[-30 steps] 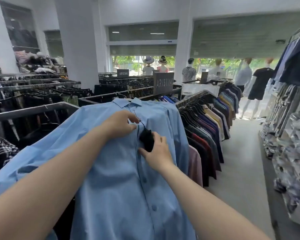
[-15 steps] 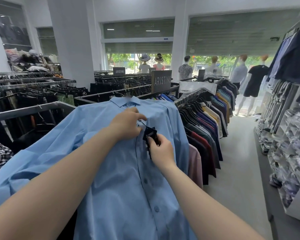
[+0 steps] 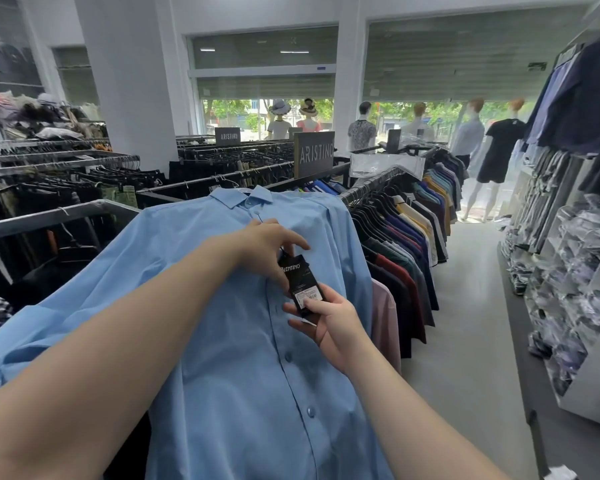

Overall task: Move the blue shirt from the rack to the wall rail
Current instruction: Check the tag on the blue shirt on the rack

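Shirt: the blue shirt [image 3: 229, 341] hangs front-out at the near end of the rack [image 3: 371, 183], collar up, placket running straight down.
Left hand [image 3: 267, 247]: fingers pinched on the top of the black tag [image 3: 300, 282], resting on the chest.
Right hand [image 3: 329, 323]: closed on the tag's lower end.
Bearing: hanger hidden under the collar, above and beyond both hands; left hand nearer.
Destination: wall rail judged to be on the right.

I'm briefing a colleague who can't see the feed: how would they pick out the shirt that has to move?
Start at the long clothes rack down the shop's middle, crowded with dark shirts. At its near end hangs the blue shirt, facing the camera. It alone is pale blue, with a black tag on its front.
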A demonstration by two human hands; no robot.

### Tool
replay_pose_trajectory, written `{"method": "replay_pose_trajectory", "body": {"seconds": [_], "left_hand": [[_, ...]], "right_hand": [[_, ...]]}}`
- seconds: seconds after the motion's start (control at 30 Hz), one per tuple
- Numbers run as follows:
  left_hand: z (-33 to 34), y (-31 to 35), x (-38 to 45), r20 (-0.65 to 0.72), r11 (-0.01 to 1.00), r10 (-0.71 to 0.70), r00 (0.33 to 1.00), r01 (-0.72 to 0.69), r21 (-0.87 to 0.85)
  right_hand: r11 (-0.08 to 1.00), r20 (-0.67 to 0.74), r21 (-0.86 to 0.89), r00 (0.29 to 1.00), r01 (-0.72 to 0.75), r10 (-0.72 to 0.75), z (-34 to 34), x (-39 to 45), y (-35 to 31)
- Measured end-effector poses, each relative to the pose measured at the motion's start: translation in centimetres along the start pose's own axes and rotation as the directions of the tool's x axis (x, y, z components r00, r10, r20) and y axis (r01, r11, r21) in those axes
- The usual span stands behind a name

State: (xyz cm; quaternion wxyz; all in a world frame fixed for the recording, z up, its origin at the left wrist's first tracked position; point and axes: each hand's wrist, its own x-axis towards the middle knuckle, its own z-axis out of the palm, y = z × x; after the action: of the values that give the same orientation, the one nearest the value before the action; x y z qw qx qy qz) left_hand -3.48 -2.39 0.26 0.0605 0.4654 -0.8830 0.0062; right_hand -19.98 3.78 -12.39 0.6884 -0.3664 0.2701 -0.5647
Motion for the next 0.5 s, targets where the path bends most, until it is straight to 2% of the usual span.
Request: {"method": "replay_pose_trajectory", "body": {"seconds": [0.1,0.27,0.4,0.5], "left_hand": [[0.1,0.2,0.0,0.022,0.996,0.045,0.999,-0.046,0.072],[-0.2,0.4,-0.3,-0.051,0.993,0.118,0.992,-0.119,-0.022],[-0.6,0.3,-0.2,-0.035,0.973,0.027,0.999,-0.035,-0.23],[-0.6,-0.1,0.4,-0.078,0.951,-0.095,0.992,0.067,-0.303]], "right_hand": [[0.999,-0.02,0.037,1.0,-0.006,0.006,-0.5,0.0,0.1],[0.999,-0.052,0.03,0.999,-0.011,0.013,-0.9,-0.1,0.7],[1.0,-0.09,0.012,0.996,0.002,-0.001,-1.1,-0.2,1.1],[1.0,-0.1,0.012,0.995,0.005,-0.004,-1.1,-0.2,1.3]]}}
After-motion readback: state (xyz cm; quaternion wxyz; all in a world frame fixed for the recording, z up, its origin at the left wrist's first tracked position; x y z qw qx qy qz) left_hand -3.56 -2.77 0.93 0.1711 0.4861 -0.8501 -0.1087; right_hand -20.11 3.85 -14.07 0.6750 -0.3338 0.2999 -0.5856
